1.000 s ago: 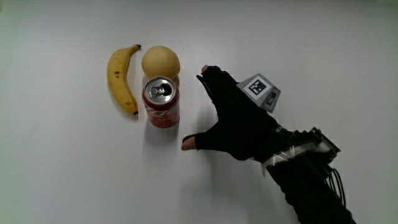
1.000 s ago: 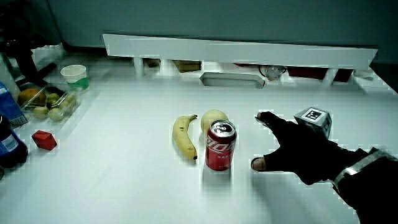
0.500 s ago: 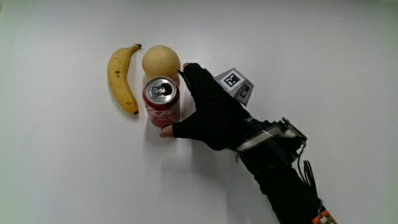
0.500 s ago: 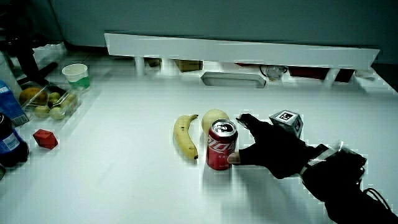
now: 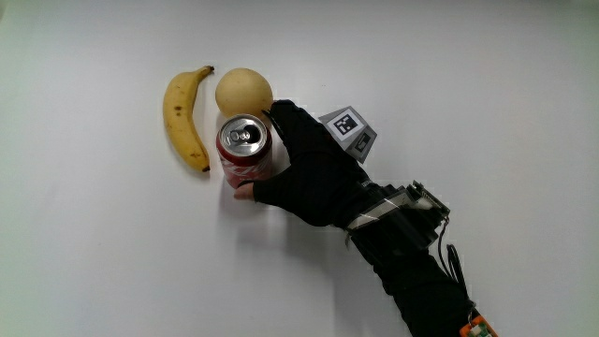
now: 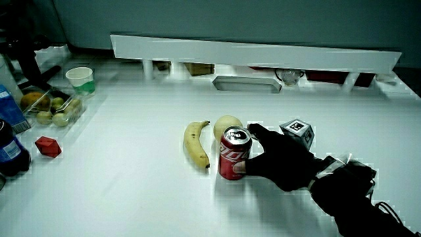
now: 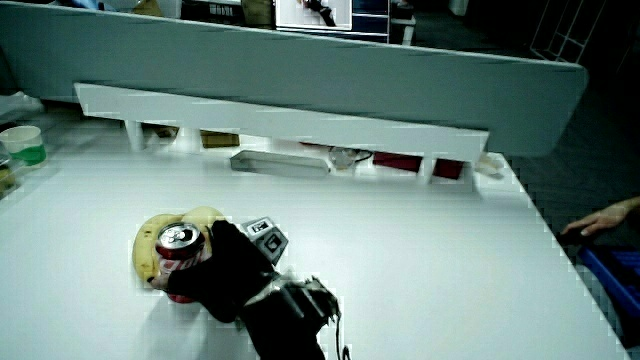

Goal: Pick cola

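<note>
A red cola can stands upright on the white table, between a banana and the hand. The black-gloved hand is wrapped around the can's side, thumb at the side nearer the person, fingers curled round between the can and a round pale fruit. The patterned cube sits on the hand's back. The can rests on the table.
In a side view a clear tub of fruit, a green-banded cup, a small red cube and dark bottles stand at the table's edge. A low white partition with a shallow tray runs along the table.
The hand has slid across the table from beside the can up to it, and its fingers have closed around the can's side. Can, banana and round fruit stay in place.
</note>
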`<state>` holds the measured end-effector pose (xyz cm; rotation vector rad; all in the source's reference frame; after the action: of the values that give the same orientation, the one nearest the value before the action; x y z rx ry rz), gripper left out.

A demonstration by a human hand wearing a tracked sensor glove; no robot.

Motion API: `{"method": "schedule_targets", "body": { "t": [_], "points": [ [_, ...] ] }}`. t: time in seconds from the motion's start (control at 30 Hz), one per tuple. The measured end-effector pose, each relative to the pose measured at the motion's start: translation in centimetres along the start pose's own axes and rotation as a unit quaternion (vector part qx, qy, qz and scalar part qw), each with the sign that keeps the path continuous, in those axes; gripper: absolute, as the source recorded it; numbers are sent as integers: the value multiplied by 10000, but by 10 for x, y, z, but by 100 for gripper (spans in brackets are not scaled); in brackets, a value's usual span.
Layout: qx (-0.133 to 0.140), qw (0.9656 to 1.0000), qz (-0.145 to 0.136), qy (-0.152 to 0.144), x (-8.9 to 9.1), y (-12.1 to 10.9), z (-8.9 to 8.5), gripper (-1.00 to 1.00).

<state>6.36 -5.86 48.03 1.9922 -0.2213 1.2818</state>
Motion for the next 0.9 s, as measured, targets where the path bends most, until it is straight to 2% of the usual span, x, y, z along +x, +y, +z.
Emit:
{"method": "schedule_targets", "body": {
  "t": [0.1, 0.33, 0.4, 0.43, 0.47, 0.5, 0.6, 0.63, 0.73, 0.83, 0.87, 0.9],
  "points": [
    [264, 9994, 152, 145, 1, -3, 2, 17],
    [607, 9973, 328, 239, 1, -5, 2, 48],
    [636, 9967, 377, 336, 3, -5, 2, 57],
    [289, 9975, 381, 523, 7, -3, 1, 61],
    [695, 9958, 458, 391, 7, -5, 0, 65],
    [336, 9962, 488, 642, 10, -3, 0, 70],
    [423, 9945, 643, 704, 10, -3, -2, 83],
    [391, 9952, 584, 678, 9, -3, -2, 87],
    [506, 9946, 653, 621, 8, -5, -3, 100],
    [560, 9944, 654, 620, 5, -8, -1, 100],
    [555, 9941, 741, 556, 6, -7, -1, 100],
    [545, 9937, 740, 637, 4, -9, 0, 100]
  ]
}}
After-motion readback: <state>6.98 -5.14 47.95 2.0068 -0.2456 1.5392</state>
